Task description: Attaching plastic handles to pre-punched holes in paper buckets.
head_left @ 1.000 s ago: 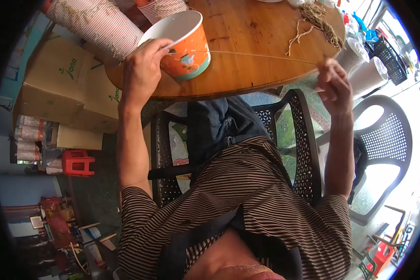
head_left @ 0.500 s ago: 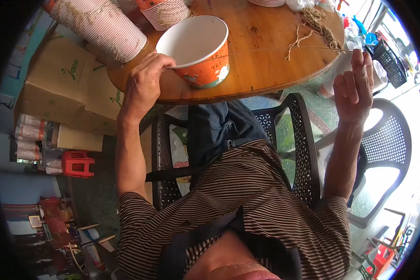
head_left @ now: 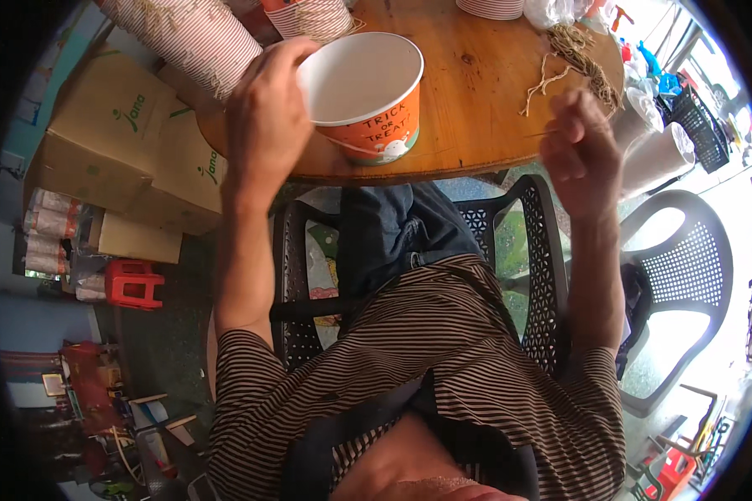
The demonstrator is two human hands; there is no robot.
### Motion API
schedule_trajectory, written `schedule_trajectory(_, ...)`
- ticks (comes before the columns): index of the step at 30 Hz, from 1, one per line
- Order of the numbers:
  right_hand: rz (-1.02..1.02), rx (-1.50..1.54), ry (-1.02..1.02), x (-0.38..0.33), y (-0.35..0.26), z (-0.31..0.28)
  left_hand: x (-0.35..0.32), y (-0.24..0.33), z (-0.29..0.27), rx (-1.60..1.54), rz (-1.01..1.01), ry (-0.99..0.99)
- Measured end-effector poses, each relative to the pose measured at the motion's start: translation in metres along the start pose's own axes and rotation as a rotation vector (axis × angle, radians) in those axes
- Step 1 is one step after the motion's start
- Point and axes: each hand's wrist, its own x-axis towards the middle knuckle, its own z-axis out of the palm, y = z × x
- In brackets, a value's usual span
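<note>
A large paper bucket [head_left: 376, 138], orange printed outside and white inside, stands upright near the table's front edge. My left hand [head_left: 271, 113], partly smeared by motion, curves round its left side with the fingers at the rim. To the right, past the bucket, my right hand [head_left: 586, 146] is closed in a pinch, blurred too. A short stretch of thin string [head_left: 536, 134] shows at its fingertips, pointing toward the bucket; the rest of it is too faint to follow. Right of the bucket, a bundle of tan cords [head_left: 578, 54] lies on the table with loose ends.
Stacked paper buckets [head_left: 188, 42] lean at the far left of the round wooden table [head_left: 476, 100], beside a second stack [head_left: 317, 18]. Cardboard boxes [head_left: 100, 138] stand left of the table. A grey plastic chair [head_left: 685, 259] is at the right.
My right hand has come inward and nearer to me, and the taut string no longer shows across the table. My left hand has risen along the bucket's left side. The view has shifted slightly.
</note>
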Motion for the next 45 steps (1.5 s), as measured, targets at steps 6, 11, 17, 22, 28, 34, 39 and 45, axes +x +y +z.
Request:
schedule_trajectory(6,0.173,-0.329,0.019,-0.011,0.031,0.023,0.014,0.050,0.056,0.004,-0.075,-0.266)
schedule_trajectory(11,0.271,-0.438,0.001,-0.018,0.032,0.026,0.008,0.038,0.041,-0.129,-0.006,-0.256)
schedule_trajectory(17,0.311,-0.515,-0.030,-0.015,0.045,0.022,-0.004,0.041,0.022,-0.134,0.008,-0.430)
schedule_trajectory(22,0.366,-0.467,-0.048,-0.015,0.053,0.020,-0.004,0.054,0.039,-0.280,0.011,-0.286)
schedule_trajectory(28,0.377,-0.508,-0.033,-0.017,0.053,0.025,-0.006,0.057,0.052,-0.425,-0.078,-0.321)
schedule_trajectory(34,0.391,-0.502,-0.063,-0.016,0.059,0.026,-0.009,0.068,0.035,-0.477,-0.048,-0.404)
schedule_trajectory(39,0.401,-0.477,-0.066,-0.016,0.058,0.028,-0.010,0.069,0.035,-0.461,-0.045,-0.415)
schedule_trajectory(45,0.415,-0.493,-0.036,-0.015,0.057,0.028,-0.012,0.070,0.038,-0.503,-0.065,-0.419)
